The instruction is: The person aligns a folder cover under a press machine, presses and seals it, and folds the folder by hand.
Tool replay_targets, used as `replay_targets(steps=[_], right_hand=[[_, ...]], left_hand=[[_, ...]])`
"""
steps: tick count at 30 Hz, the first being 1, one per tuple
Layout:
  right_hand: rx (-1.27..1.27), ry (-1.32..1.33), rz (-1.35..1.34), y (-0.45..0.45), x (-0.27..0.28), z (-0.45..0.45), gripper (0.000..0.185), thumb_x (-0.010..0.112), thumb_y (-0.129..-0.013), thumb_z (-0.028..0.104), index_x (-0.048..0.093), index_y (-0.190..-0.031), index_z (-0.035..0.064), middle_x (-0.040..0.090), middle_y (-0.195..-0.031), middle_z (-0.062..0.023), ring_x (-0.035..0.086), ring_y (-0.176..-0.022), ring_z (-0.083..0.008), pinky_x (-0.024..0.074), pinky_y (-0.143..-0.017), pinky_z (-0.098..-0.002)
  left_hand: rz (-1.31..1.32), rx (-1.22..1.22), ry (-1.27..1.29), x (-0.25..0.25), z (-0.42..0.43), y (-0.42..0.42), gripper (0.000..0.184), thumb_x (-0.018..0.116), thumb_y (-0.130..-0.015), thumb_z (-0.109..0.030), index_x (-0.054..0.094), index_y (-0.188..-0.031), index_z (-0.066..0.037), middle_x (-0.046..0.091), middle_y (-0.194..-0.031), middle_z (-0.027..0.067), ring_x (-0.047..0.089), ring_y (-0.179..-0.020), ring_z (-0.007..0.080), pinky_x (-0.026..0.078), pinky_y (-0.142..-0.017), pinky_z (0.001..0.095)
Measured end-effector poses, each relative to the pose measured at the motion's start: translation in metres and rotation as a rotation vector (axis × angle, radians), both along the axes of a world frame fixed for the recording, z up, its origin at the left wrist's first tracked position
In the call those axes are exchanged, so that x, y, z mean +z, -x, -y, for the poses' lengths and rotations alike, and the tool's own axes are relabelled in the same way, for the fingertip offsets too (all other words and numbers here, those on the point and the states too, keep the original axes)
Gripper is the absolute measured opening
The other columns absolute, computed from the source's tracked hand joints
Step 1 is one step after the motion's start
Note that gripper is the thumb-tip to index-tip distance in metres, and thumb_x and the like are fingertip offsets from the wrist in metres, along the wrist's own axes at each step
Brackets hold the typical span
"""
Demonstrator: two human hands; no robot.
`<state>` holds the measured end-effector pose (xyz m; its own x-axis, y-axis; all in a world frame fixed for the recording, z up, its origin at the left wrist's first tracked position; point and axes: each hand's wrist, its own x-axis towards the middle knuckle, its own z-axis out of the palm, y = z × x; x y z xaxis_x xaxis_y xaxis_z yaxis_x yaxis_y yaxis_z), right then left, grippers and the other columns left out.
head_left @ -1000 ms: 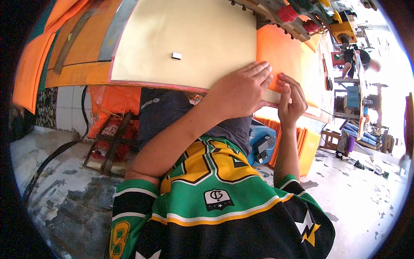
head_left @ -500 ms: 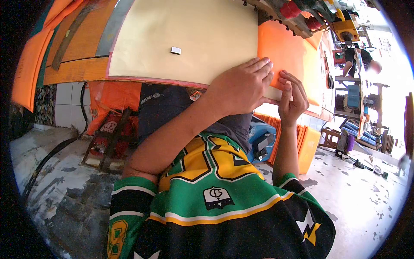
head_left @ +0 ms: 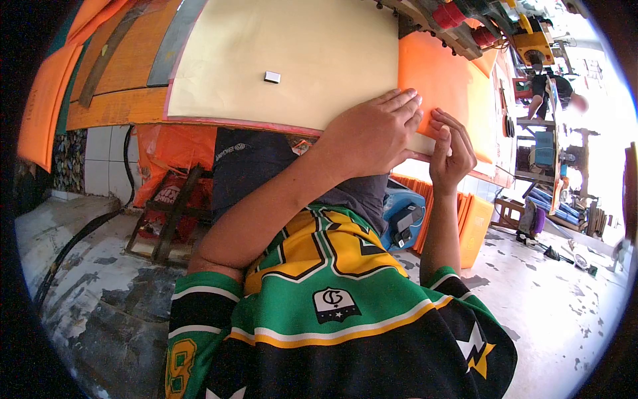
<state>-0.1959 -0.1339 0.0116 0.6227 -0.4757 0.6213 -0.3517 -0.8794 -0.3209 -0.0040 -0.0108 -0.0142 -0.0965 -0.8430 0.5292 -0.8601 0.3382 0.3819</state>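
My left hand [head_left: 379, 136] lies palm down at the front right corner of a large cream sheet [head_left: 299, 53] with a pink edge. Its fingers stretch right, onto the border with a smooth orange sheet [head_left: 442, 80]; the thumb points down at the table's front edge. Just right of it, my right hand [head_left: 452, 153] is raised by the front edge of the orange sheet, fingers loosely bent and thumb apart. A short pale strip [head_left: 421, 143] shows between the hands; whether either touches it, I cannot tell. A small black-and-white block [head_left: 272, 77] rests on the cream sheet.
A grey metal bar [head_left: 174, 46] lies left of the cream sheet on the orange wooden table [head_left: 119, 110]. Machinery with red parts [head_left: 452, 14] stands at the back. Below the table are orange stacked pieces [head_left: 465, 226] and a blue container [head_left: 402, 206]. Another person [head_left: 561, 90] is far right.
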Motion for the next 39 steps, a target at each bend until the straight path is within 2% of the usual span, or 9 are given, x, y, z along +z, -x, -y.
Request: replay_targets(steps=[9,39], right_hand=[[0.006,0.012,-0.003,0.0026,-0.002,0.0013,0.03,0.06,-0.111,0.013,0.082,-0.099,-0.0043,0.084,-0.11,-0.0173,0.081,-0.114,-0.0333,0.061,-0.1,-0.043],[0.003,0.013,0.003,0.0024,-0.0022,0.0007,0.028,0.062,-0.11,0.011,0.082,-0.098,-0.0034,0.085,-0.109,-0.0167,0.081,-0.114,-0.0329,0.0606,-0.1,-0.0429]], left_hand=[[-0.017,-0.008,-0.009,-0.0001,0.0001,0.0,0.072,0.075,-0.1,-0.041,0.06,-0.148,0.011,0.058,-0.159,0.0301,0.05,-0.156,0.0402,0.036,-0.134,0.0478],[-0.008,-0.003,-0.004,-0.0006,0.0002,0.0001,0.072,0.076,-0.098,-0.039,0.059,-0.148,0.01,0.059,-0.159,0.0292,0.051,-0.155,0.0401,0.035,-0.134,0.0481]])
